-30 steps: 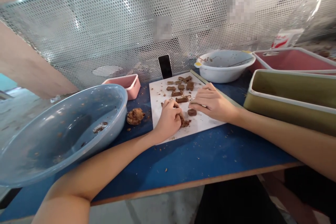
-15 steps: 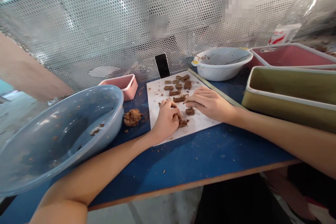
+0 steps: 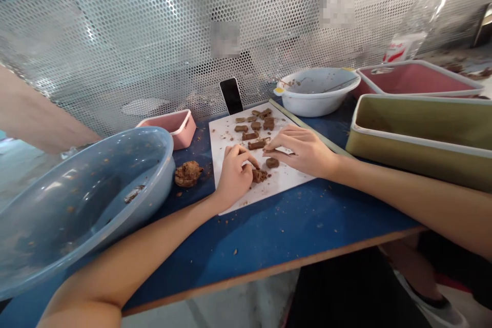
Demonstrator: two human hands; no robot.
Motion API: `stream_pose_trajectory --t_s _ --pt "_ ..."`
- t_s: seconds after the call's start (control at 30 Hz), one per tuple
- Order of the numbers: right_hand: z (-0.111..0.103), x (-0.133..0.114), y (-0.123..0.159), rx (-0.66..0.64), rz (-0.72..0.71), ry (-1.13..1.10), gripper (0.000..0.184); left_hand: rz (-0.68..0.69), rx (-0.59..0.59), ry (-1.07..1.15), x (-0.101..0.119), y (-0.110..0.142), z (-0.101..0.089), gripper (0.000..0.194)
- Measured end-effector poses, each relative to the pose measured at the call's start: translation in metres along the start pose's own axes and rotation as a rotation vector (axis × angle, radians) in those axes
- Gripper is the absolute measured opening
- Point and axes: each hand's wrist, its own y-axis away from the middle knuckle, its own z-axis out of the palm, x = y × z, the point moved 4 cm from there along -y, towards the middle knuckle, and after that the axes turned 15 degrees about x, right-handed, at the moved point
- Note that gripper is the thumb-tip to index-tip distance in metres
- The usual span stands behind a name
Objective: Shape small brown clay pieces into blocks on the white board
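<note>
My left hand (image 3: 235, 173) rests on a white sheet (image 3: 230, 200), its fingers curled around a crumbly lump of brown clay (image 3: 260, 176). Part of that lump is hidden behind the thumb and fingers. Opposite it, my right hand (image 3: 302, 149) is held low over the sheet, thumb and fingertips drawn together; anything between them is too small to make out. Those fingertips are close to the end of a bar-shaped clay piece (image 3: 256, 145). A rounded clay piece (image 3: 272, 163) lies below the right hand. Several small shaped clay pieces (image 3: 255, 126) lie farther up the sheet.
A large blue basin (image 3: 154, 200), a clay chunk (image 3: 188, 173) and a small pink box (image 3: 185, 136) are on the left. A phone (image 3: 231, 96) leans against the perforated metal screen (image 3: 161, 51). At right are a white basin (image 3: 315, 105), a green bin (image 3: 407, 151) and a pink bin (image 3: 423, 77).
The view has shifted slightly, so everything sits a little farther left. My left fingers have lifted and loosened somewhat, showing more of the lump. My right hand stays almost in place.
</note>
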Motion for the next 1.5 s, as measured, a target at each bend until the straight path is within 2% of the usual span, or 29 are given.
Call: stream_pose_trajectory --t_s 0.33,0.7,0.9,1.1,1.37,1.5 --pt "-0.002 0.001 -0.001 0.016 -0.036 0.027 0.019 0.009 -0.004 0.015 -0.001 0.0 0.001 0.041" --pt "-0.005 0.004 -0.003 0.024 0.035 0.079 0.03 0.006 -0.01 -0.001 0.0 -0.001 0.0 0.039" --pt "-0.005 0.007 -0.002 0.042 0.07 0.095 0.025 0.008 -0.026 -0.006 0.0 -0.001 0.001 0.04" --pt "-0.002 0.01 0.001 0.037 0.117 0.098 0.008 0.02 -0.013 0.01 0.0 0.0 0.0 0.038" --pt "0.001 0.012 0.004 0.001 0.018 0.074 0.028 0.032 -0.011 0.012 0.001 -0.001 0.001 0.038" --pt "0.003 0.013 0.004 -0.038 0.063 0.079 0.02 0.039 -0.023 -0.001 0.002 -0.001 0.0 0.037"
